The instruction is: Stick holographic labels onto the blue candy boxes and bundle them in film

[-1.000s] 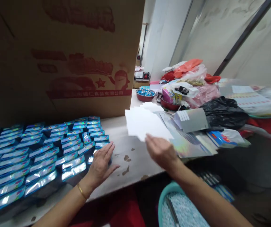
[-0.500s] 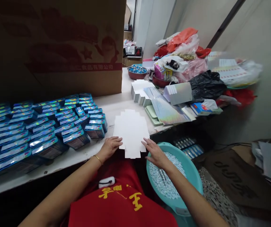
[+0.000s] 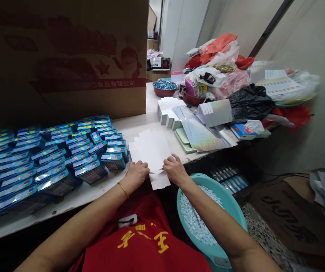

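A white die-cut box blank [image 3: 151, 149] lies at the table's front edge, its near flap sticking out past the edge toward my body. My left hand [image 3: 137, 173] grips its near left side with curled fingers. On the near right side, my right hand [image 3: 175, 169] pinches the card, fingers bent. Between the two hands the card is creased near the flap. Left of my left hand stand rows of filled blue shiny boxes [image 3: 88, 166]. Below my right forearm is a turquoise basin [image 3: 243, 223] holding many small pale blue-white pieces [image 3: 204, 226].
A large cardboard carton [image 3: 117, 100] stands behind the blue boxes. A stack of white box blanks [image 3: 170, 107], a pale green case [image 3: 185, 140] and silvery sheets [image 3: 204, 132] lie to the right. Farther back are a bowl of blue-wrapped pieces [image 3: 165, 85] and a black plastic bag [image 3: 249, 104].
Both hands have closed on the blank's near sides, from lying with fingers extended. The blank has turned and shifted slightly left, and its near end is now bent.
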Tool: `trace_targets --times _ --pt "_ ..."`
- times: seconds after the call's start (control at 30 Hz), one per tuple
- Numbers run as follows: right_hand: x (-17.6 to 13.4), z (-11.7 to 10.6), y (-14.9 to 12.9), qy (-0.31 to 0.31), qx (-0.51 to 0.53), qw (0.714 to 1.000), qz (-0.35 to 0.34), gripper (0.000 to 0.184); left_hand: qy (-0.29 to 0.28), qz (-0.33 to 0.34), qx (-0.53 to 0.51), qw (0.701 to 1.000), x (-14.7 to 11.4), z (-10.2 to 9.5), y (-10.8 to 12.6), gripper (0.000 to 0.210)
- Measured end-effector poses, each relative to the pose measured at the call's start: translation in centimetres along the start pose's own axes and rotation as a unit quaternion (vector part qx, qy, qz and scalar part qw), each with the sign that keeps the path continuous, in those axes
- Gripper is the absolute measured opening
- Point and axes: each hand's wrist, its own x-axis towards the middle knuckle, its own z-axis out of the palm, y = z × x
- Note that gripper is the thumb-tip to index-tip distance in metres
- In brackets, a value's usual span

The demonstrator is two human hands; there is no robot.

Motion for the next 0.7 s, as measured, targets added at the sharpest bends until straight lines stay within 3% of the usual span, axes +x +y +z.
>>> trace_targets --times 0.17,0.27,0.43,0.7 --pt "2.5 1.2 -0.6 -0.057 -0.034 0.995 -0.079 0.023 -0.051 0.024 0.017 0.998 2.7 -0.3 0.3 0.029" --pt "2.8 1.4 -0.5 -0.065 -0.036 0.993 -0.088 0.023 -0.068 -0.008 -0.001 0.998 3.5 -0.7 0.6 0.031" --pt "2.7 1.2 -0.5 -0.07 -0.031 0.994 -0.075 0.023 -0.057 -0.032 -0.02 0.998 3.7 -0.9 0.7 0.027" --pt "3.3 1.3 -0.7 -0.09 -0.009 0.994 -0.057 0.022 -0.026 -0.024 -0.018 0.999 4.5 0.4 1.2 0.026"
